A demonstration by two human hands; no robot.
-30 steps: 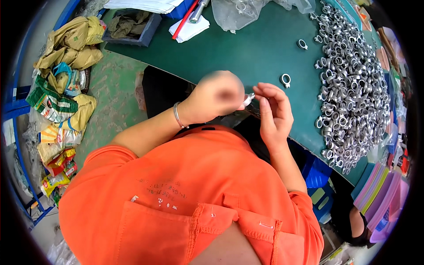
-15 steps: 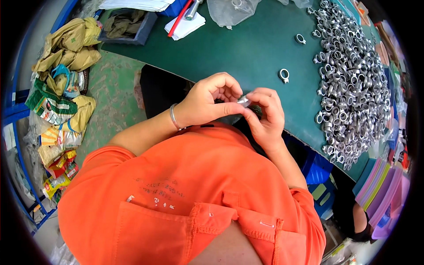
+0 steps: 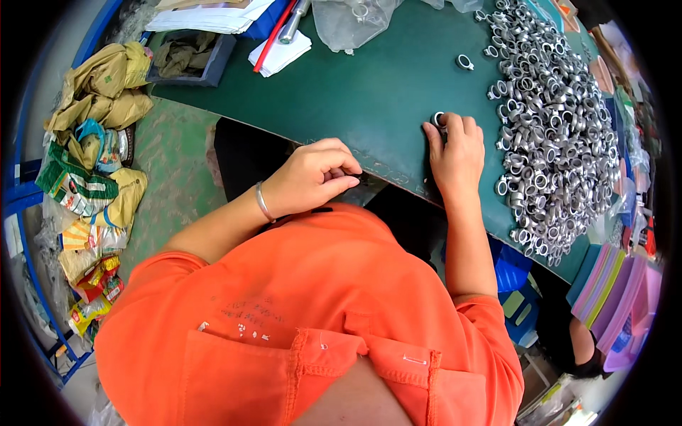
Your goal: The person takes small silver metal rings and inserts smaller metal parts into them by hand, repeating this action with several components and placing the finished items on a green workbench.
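Got a metal ring (image 3: 437, 118) on the green worktop (image 3: 387, 92), 11 o'clock from the right grip (image 3: 458, 157), the nearer one; sits between thumb and fingertip, can't tell clamped or just straddled; can't read a long axis; see left grip (image 3: 311, 177) at 8 o'clock from the ring, tips close, can't tell if touching.
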